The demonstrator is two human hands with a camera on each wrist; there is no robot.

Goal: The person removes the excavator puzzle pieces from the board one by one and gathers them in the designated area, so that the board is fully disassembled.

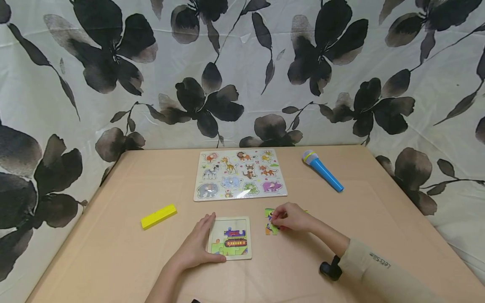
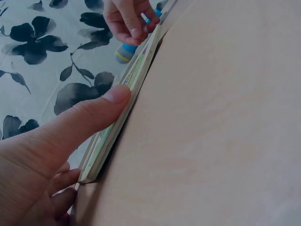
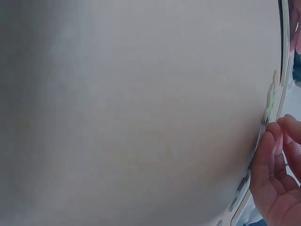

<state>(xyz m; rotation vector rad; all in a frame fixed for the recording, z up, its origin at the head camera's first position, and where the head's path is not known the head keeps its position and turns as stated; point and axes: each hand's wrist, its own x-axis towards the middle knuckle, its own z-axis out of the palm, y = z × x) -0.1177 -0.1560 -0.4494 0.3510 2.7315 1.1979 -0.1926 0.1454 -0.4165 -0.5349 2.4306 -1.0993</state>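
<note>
My left hand (image 1: pixel 196 246) grips the square wooden puzzle tray (image 1: pixel 229 219) at its left side. The thumb (image 2: pixel 110 96) presses the near edge, and the other fingers reach along the left side. Inside the tray, joined pieces show part of a red and purple vehicle over green. To the right, my right hand (image 1: pixel 293 216) has curled fingers, with the tips touching loose puzzle pieces (image 1: pixel 269 228) on the table. Whether a piece is between those fingertips is hidden. Part of the loose pieces lies under the hand; in the right wrist view the pieces (image 3: pixel 270 101) appear edge-on.
Behind the tray lies an animal peg puzzle board (image 1: pixel 240 174). A blue toy microphone (image 1: pixel 326 171) is at the back right, and a yellow block (image 1: pixel 158 216) at the left. Patterned cloth (image 1: pixel 242 63) hangs behind the wooden table (image 1: pixel 113 252).
</note>
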